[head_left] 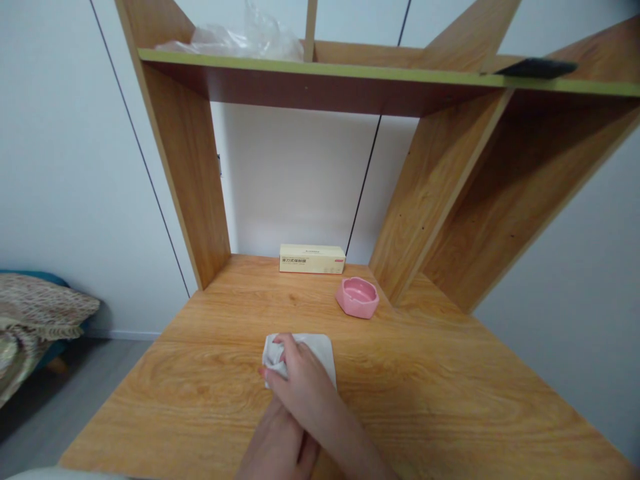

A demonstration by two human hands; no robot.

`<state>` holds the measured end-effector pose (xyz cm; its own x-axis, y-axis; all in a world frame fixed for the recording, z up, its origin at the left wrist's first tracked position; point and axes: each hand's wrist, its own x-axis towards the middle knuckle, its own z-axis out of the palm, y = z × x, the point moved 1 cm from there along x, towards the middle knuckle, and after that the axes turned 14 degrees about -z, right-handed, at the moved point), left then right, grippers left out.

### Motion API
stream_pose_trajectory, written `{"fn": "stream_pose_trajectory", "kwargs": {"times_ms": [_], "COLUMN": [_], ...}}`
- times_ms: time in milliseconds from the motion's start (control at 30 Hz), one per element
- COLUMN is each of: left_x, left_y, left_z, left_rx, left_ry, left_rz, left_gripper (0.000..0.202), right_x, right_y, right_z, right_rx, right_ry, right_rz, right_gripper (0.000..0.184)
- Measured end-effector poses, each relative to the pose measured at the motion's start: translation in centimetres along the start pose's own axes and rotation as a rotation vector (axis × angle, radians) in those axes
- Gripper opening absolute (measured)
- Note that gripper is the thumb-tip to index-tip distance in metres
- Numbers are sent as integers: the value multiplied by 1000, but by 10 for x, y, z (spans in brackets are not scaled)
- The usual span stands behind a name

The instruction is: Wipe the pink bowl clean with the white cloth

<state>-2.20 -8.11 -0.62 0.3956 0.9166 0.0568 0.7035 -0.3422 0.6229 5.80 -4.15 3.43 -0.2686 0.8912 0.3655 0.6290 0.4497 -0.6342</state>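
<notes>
My right hand (305,377) is over a flat white square with rounded corners (323,348) on the wooden desk. Its thumb and fingers are closed on a crumpled white tissue (273,353) at the square's left side. I cannot tell whether the square is a pad or a shallow dish, since the hand covers much of it. My left hand (280,437) is lower, beneath my crossing right wrist. Its fingers are mostly hidden, so what it holds, if anything, does not show.
A pink angular ashtray (359,305) sits farther back on the wooden desk (200,373). Behind it, a long cream box (313,260) stands near the wall. Overhead, a shelf (350,70) carries clear plastic (240,43) and a dark flat object (537,68).
</notes>
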Motion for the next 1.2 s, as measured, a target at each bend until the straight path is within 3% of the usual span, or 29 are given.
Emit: {"fn": "stream_pose_trajectory", "kwargs": {"times_ms": [133,267,367,467,600,700,867,1000,1100,1200], "left_x": [-18,-18,-4,12,25,29,41,52,59,68], "left_y": [-20,-31,-32,-32,-34,-32,-15,1,11,14], "left_z": [-22,-39,-42,-36,-28,-28,-34,-40,-46,-53], "left_rx": [38,70,134,199,272,310,369,359,348,341], "left_ry": [148,370,460,424,327,285,239,171,134,124], "left_rz": [-9,-36,24,-4,-198,-222,-238,-197,-154,-118], "left_gripper": [30,26,30,30,28,30,35,35,35,36], "right_x": [-20,-42,-50,-50,-45,-43,-45,-51,-48,-31], "right_y": [20,54,68,69,67,72,99,119,117,100], "right_z": [-14,-40,-42,-30,-26,-47,-104,-126,-128,-120], "right_rx": [95,15,-26,-11,-51,-128,-477,-695,-822,-721], "right_ry": [134,222,177,79,47,40,74,-13,-36,39], "right_rz": [-46,117,234,251,277,320,460,535,464,253], "right_gripper": [25,24,33,46,54,50,38,31,27,28]}}
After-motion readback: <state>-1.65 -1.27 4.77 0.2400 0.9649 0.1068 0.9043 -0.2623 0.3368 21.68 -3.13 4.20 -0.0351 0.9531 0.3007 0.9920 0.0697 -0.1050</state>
